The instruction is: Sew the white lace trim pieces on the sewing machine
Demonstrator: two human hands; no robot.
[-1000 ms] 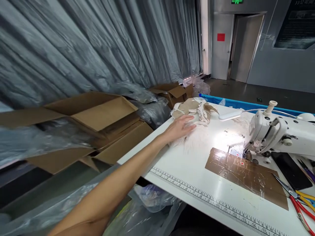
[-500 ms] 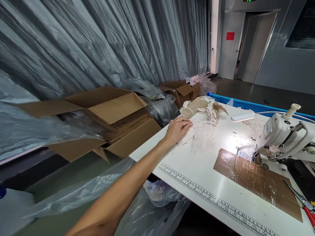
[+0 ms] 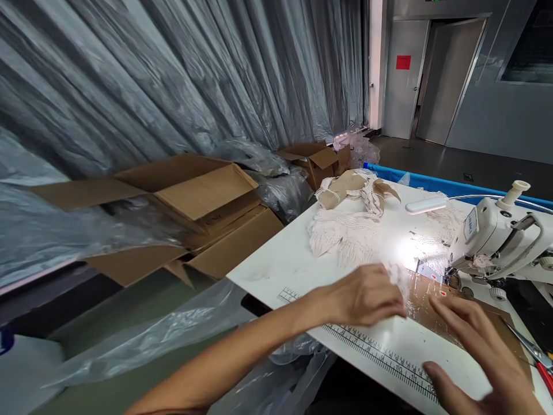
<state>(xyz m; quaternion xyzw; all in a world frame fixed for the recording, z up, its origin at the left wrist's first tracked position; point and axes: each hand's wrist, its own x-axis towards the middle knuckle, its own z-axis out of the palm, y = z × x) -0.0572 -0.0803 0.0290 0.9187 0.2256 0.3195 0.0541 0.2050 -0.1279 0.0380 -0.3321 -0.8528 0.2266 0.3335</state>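
My left hand point(image 3: 367, 297) is closed on a piece of white lace point(image 3: 398, 278), held above the front of the sewing table point(image 3: 268, 262). Much of that lace is hidden behind the fingers. My right hand point(image 3: 479, 351) hangs over the table edge and the brown sheet point(image 3: 421, 300), fingers spread, with nothing in it. More white fringed lace point(image 3: 345, 233) lies farther back on the tabletop. Behind it rests a tied bundle of beige and white fabric point(image 3: 349, 187). To the right stands a white sewing machine point(image 3: 488, 230), its lamp lighting the lace by the needle.
Scissors point(image 3: 529, 349) with red handles lie at the right edge. A printed ruler point(image 3: 371, 351) runs along the table's front. Open cardboard boxes point(image 3: 203, 190) and clear plastic bags point(image 3: 276, 190) fill the floor on the left, below a grey curtain point(image 3: 194, 75).
My left hand has moved from the fringed lace toward me and to the right, bringing a lace piece along. My right hand has come into view at the lower right.
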